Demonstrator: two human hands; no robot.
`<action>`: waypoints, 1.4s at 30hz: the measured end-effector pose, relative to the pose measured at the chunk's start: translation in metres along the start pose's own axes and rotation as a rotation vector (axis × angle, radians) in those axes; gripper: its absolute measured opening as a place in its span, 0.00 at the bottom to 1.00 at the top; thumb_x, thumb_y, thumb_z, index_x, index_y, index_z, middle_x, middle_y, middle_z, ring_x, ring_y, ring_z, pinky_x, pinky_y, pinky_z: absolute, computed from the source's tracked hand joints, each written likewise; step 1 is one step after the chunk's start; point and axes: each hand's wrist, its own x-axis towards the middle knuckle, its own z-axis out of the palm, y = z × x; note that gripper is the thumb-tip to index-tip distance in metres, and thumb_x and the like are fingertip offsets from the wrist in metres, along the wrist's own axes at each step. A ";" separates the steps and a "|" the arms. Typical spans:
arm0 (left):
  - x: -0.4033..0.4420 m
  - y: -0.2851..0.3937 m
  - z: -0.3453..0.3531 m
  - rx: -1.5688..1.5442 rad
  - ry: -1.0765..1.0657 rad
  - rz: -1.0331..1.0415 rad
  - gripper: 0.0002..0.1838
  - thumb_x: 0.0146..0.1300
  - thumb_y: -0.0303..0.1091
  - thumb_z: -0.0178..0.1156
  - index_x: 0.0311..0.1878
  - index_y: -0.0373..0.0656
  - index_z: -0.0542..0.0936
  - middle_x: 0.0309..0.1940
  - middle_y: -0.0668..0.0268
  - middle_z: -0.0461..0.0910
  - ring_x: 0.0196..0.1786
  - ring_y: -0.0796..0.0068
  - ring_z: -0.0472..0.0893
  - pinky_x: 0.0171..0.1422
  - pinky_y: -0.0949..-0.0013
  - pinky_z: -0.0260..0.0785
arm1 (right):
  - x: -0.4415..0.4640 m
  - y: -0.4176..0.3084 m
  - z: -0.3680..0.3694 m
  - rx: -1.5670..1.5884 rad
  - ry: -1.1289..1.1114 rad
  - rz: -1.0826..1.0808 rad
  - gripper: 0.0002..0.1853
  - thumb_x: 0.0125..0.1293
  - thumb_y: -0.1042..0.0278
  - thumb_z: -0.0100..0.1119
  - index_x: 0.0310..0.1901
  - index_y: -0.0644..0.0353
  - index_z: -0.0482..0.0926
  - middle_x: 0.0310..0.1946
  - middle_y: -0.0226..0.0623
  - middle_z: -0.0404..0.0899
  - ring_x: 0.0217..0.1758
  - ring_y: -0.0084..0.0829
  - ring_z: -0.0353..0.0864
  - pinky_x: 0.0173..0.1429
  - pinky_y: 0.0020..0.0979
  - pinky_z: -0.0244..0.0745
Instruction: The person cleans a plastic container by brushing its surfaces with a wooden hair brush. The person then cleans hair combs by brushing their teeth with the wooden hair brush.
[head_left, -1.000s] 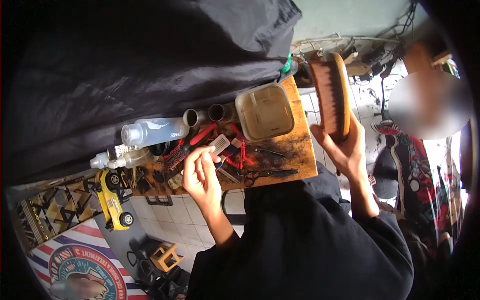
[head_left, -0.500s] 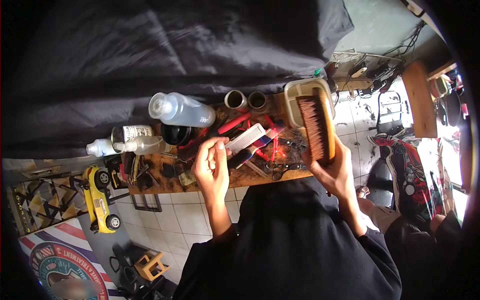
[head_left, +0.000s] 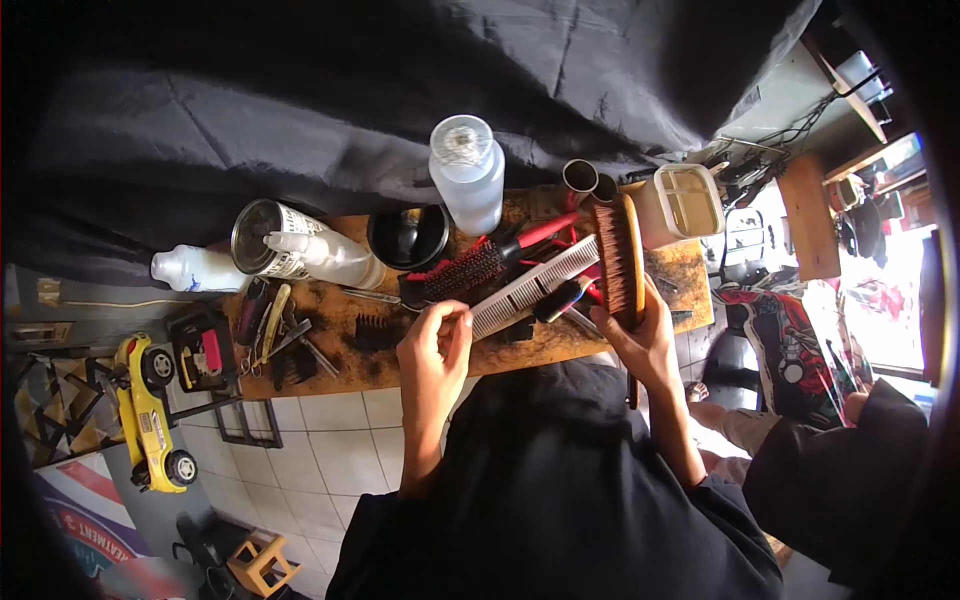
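My left hand is closed, thumb and fingers pinching the near end of a pale, long-toothed comb. The comb slants up to the right over the wooden table, its far end close to the bristles of a brush. In my right hand is that brush, with a wooden back and brown bristles facing left. Beneath the comb lie a black round hairbrush with a red handle and a dark, blue-ended tool, partly hidden.
On the wooden table stand a clear bottle, a black bowl, a spray bottle, a can and a plastic container. Scissors and clips lie at left. A yellow toy car is beside it. Another person sits at right.
The view has shifted, bringing the tabletop closer. The comb now shows at greater length and its far end is nearer the brush. Both hands keep their holds.
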 end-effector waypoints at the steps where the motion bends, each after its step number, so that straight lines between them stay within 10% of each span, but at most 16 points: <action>1: 0.000 0.003 -0.005 0.082 -0.017 0.015 0.08 0.63 0.30 0.61 0.42 0.36 0.77 0.29 0.64 0.79 0.25 0.84 0.74 0.28 0.77 0.65 | -0.002 0.002 0.003 0.032 0.036 0.014 0.21 0.54 0.69 0.63 0.49 0.69 0.73 0.43 0.40 0.72 0.45 0.29 0.73 0.49 0.27 0.69; 15: -0.001 -0.015 -0.004 0.386 -0.155 0.120 0.32 0.45 0.31 0.72 0.55 0.37 0.72 0.44 0.55 0.74 0.34 0.60 0.78 0.39 0.62 0.72 | 0.014 -0.002 0.002 -0.004 0.076 0.102 0.19 0.57 0.70 0.63 0.48 0.69 0.74 0.43 0.37 0.74 0.43 0.24 0.73 0.48 0.26 0.69; 27: 0.005 -0.015 0.007 0.447 -0.125 0.149 0.25 0.44 0.27 0.72 0.49 0.39 0.76 0.37 0.60 0.75 0.30 0.69 0.78 0.37 0.64 0.72 | 0.022 -0.003 0.002 0.217 0.029 0.115 0.17 0.58 0.69 0.64 0.46 0.67 0.74 0.34 0.28 0.74 0.36 0.17 0.71 0.41 0.21 0.70; 33: 0.005 -0.014 0.008 0.432 -0.136 0.138 0.24 0.45 0.27 0.72 0.49 0.39 0.77 0.38 0.59 0.76 0.33 0.66 0.79 0.38 0.65 0.73 | 0.022 0.000 0.000 -0.071 -0.025 0.002 0.28 0.51 0.70 0.65 0.55 0.71 0.71 0.56 0.52 0.72 0.58 0.41 0.74 0.61 0.33 0.67; 38: 0.006 -0.007 0.004 0.422 -0.158 0.179 0.24 0.45 0.27 0.70 0.49 0.39 0.77 0.42 0.58 0.75 0.46 0.54 0.76 0.52 0.59 0.70 | 0.008 -0.007 0.003 -0.056 0.031 0.022 0.26 0.52 0.70 0.65 0.53 0.70 0.72 0.58 0.52 0.71 0.60 0.45 0.73 0.62 0.34 0.66; 40: 0.007 -0.003 0.001 0.399 -0.194 0.202 0.24 0.46 0.28 0.70 0.49 0.39 0.78 0.43 0.58 0.76 0.46 0.55 0.76 0.52 0.59 0.70 | 0.003 0.000 0.001 -0.107 0.099 -0.080 0.21 0.56 0.70 0.65 0.50 0.68 0.72 0.37 0.32 0.75 0.39 0.20 0.72 0.44 0.23 0.70; 42: 0.011 0.000 -0.002 0.376 -0.224 0.227 0.24 0.46 0.28 0.70 0.49 0.39 0.78 0.43 0.58 0.76 0.47 0.55 0.77 0.52 0.60 0.70 | -0.002 -0.004 0.002 0.083 0.228 0.019 0.19 0.55 0.71 0.66 0.47 0.68 0.74 0.40 0.37 0.75 0.41 0.25 0.74 0.46 0.27 0.71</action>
